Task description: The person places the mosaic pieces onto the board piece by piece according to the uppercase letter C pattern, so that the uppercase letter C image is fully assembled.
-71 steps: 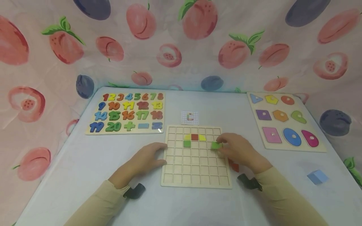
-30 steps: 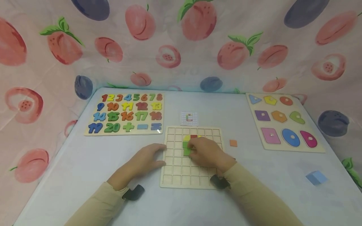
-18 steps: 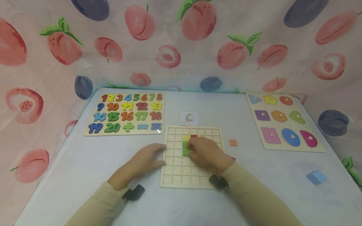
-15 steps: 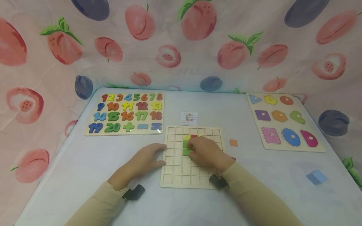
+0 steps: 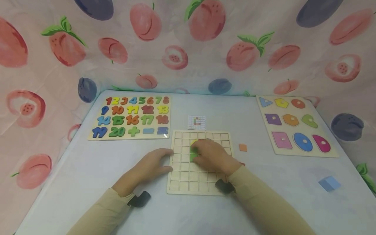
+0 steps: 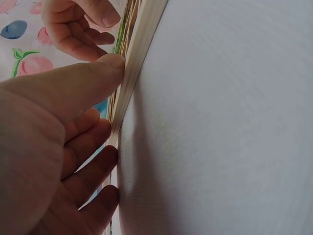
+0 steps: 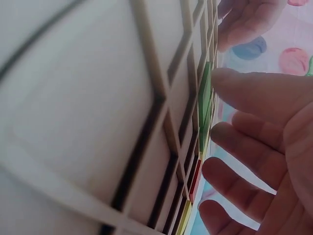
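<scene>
A square wooden grid board (image 5: 179, 186) lies in the middle of the table. My left hand (image 5: 151, 163) rests against its left edge, thumb and fingertips touching the rim, as the left wrist view shows too. Over the upper middle cells is my right hand (image 5: 212, 156), its fingers loosely bent at two green square tiles (image 7: 205, 93), one cell above the other. The lower green tile (image 5: 194, 157) sits by the thumb. A yellow tile (image 5: 193, 142) and a red tile (image 5: 201, 140) are partly covered by the hand. A yellow edge (image 7: 185, 215) shows in the right wrist view.
A pattern card (image 5: 197, 122) lies behind the board. Right of it are an orange tile (image 5: 242, 148) and a red piece (image 5: 242, 164), mostly hidden. A number puzzle (image 5: 132, 119) stands left, a shape puzzle (image 5: 296, 127) right, and a blue block (image 5: 329, 183) nearer on the right.
The right hand has carried a green tile from the board's right edge to the cell below the first green tile. Lately its fingers shifted slightly. The left hand has stayed put.
</scene>
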`<state>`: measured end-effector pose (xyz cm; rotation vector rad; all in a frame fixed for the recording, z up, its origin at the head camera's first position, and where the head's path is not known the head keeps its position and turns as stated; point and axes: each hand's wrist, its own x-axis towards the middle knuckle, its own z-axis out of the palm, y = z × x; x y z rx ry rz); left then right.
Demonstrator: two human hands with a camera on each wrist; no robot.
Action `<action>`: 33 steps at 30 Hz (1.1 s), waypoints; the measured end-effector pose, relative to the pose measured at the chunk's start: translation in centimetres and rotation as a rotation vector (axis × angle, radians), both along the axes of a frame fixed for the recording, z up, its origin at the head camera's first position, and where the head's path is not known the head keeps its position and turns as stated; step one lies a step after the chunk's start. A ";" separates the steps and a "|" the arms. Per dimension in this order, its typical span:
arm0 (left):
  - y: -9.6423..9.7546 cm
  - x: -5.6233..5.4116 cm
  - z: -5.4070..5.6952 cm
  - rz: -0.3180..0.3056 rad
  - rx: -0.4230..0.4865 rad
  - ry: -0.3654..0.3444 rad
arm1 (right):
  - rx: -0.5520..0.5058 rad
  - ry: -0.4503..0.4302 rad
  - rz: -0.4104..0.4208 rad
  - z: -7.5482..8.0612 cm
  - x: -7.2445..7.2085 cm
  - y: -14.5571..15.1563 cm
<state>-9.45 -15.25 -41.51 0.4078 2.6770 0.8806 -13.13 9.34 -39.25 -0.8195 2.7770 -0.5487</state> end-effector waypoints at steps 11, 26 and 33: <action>0.0 0.0 -0.1 0.000 0.000 0.004 | 0.066 0.025 0.025 0.0 0.0 0.0; 0.1 -0.1 -0.2 -0.005 -0.010 0.016 | 0.068 -0.041 -0.076 1.5 0.2 3.3; 0.2 0.0 0.0 -0.003 -0.007 0.013 | 0.049 -0.088 -0.209 1.3 0.0 5.7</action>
